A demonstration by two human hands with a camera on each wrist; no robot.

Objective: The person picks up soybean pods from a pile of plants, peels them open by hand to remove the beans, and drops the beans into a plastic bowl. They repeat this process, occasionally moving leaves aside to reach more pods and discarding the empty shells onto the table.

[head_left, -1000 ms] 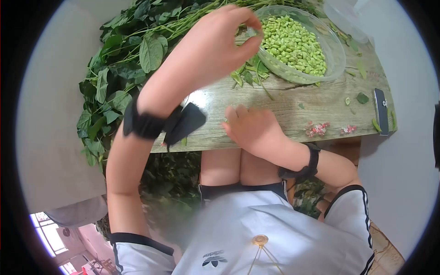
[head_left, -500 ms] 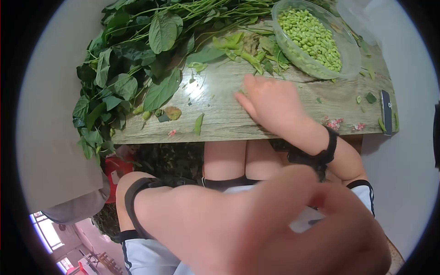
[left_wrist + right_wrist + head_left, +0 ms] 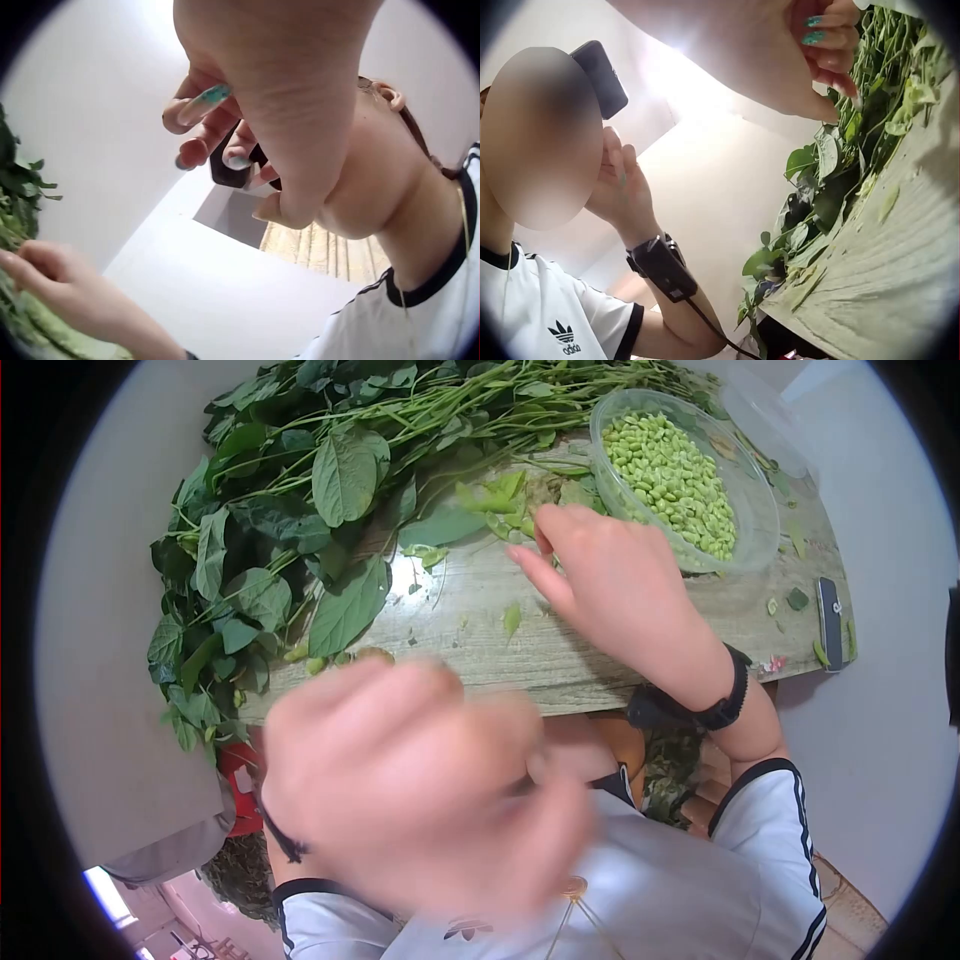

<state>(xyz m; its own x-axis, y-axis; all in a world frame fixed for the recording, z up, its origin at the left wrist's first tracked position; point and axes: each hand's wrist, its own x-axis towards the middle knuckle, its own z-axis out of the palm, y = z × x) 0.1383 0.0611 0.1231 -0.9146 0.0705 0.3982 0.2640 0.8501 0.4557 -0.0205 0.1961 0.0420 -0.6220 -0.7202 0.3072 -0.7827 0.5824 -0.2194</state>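
My left hand (image 3: 400,780) is raised off the table, blurred and close to the head camera. In the left wrist view its fingers (image 3: 196,150) hang loosely bent, with nothing seen between them. The right wrist view has this hand up beside the face. Over the table, my right hand (image 3: 620,575) hovers in front of a clear plastic bowl (image 3: 757,532) of shelled green beans (image 3: 670,485). Its thumb stands apart from the bent fingers (image 3: 831,37), and no object shows in them. Green pods (image 3: 495,500) lie just beyond its fingertips.
Leafy bean stalks (image 3: 345,475) cover the table's back and left side. A clear plastic container (image 3: 765,420) stands behind the bowl. A dark, flat phone-like object (image 3: 829,622) lies near the right edge, with leaf scraps (image 3: 797,599) about. The wooden table (image 3: 470,650) has its front edge at the lap.
The left hand has left the bowl's rim, come back toward the body and risen close to the head. My right hand has moved forward from the table's front edge toward the pods.
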